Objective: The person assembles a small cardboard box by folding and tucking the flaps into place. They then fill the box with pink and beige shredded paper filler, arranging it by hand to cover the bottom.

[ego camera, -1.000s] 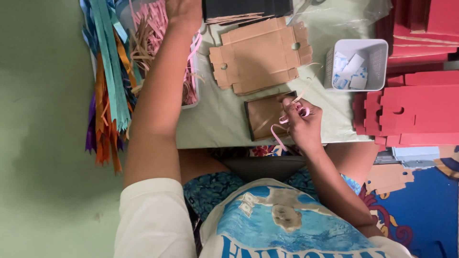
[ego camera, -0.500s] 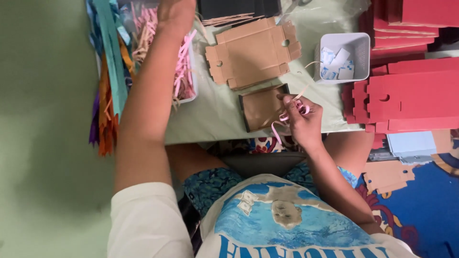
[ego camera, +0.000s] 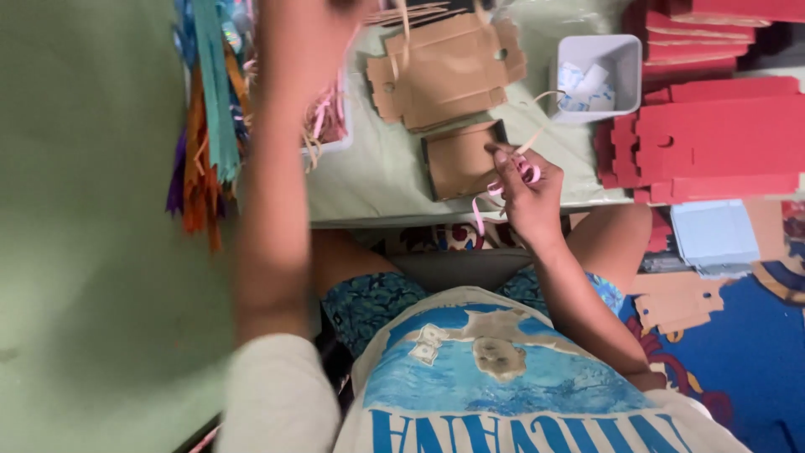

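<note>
We take the small brown box [ego camera: 459,159] on the low table [ego camera: 377,180] as our landmark. Our right hand [ego camera: 524,189] sits just to the right of it, fingers pinched around pink paper strips [ego camera: 503,186], with one strand hanging off the table edge below the box. Our left arm reaches up far to the left of the box, and the hand leaves the top of the view, so we cannot tell its grip. Above the box lie flat brown cardboard cutouts [ego camera: 449,71]. Up and to the right stands a white tub [ego camera: 625,63], and further right red cardboard sheets [ego camera: 713,138] are stacked. Far left hang coloured ribbons [ego camera: 205,126].
</note>
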